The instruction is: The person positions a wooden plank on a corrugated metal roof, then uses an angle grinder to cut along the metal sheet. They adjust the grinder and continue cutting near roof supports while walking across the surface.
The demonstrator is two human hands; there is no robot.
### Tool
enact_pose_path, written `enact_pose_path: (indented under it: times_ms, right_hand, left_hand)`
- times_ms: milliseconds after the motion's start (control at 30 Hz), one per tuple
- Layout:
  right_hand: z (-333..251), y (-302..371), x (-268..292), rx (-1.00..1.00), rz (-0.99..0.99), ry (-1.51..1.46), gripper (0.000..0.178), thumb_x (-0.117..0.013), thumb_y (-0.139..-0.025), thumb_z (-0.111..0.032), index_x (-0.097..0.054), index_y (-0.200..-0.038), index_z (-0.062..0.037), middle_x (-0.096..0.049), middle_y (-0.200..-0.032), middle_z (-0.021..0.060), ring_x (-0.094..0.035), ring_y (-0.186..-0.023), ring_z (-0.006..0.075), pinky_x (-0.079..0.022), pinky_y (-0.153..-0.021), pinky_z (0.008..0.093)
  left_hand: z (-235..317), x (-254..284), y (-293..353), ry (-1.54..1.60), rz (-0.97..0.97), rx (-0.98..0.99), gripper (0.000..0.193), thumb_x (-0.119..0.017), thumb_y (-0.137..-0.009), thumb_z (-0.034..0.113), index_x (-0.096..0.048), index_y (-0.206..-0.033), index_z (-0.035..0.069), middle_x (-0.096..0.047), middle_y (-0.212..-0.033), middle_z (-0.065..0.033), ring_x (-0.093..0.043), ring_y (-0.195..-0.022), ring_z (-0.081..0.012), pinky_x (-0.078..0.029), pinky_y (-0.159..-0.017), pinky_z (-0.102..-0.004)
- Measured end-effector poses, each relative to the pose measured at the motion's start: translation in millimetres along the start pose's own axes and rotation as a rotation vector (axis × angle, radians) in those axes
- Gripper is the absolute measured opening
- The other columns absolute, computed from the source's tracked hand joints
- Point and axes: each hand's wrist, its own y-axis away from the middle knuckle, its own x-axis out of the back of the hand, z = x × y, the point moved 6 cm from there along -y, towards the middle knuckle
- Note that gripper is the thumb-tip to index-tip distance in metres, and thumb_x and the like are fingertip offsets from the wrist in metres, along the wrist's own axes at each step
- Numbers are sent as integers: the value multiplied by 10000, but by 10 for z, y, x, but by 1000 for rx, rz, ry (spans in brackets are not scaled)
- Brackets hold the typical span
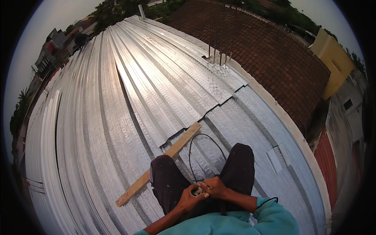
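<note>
My two hands meet low in the middle, in front of my lap between the bent knees. The curled fingers of my left hand point(189, 199) hold a small pale grey object point(198, 192), too small and too covered to name. Against it, from the right, my right hand point(214, 188) presses closed fingers; what they pinch is hidden. A thin black cable point(190, 156) arcs in a loop over the metal sheet beyond my hands, and one end of it comes down close to them. Whether a hand grips the cable does not show.
I sit on a sloping roof of ribbed metal sheets point(90, 117). A wooden plank point(178, 145) lies slanting past my left knee. Ahead, an upper sheet ends in a raised edge. A concrete wall top point(286, 111) borders the right side, with upright steel rods point(221, 51) farther off.
</note>
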Motion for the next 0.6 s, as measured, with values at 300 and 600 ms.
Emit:
enact_pose_path:
  times_ms: [300,600]
  right_hand:
    - [333,338,-65,-660,433,-137,511,-707,-993,-314,-505,-671,27,-453,-591,73,-404,-618,86,-356,-525,361]
    - [301,248,-46,-564,511,36,502,-704,-966,-374,-561,-679,12,-533,-640,185,-524,-594,322,-415,-563,454]
  left_hand:
    - [-115,-1,-181,183,50,111,620,-821,-838,343,-645,-1206,-124,-709,-1071,-168,-671,-937,-214,-522,-864,-341]
    - [-60,-29,-284,295,141,94,547,-778,-851,259,-628,-1255,-78,-691,-1045,-143,-645,-963,-212,-504,-866,-332]
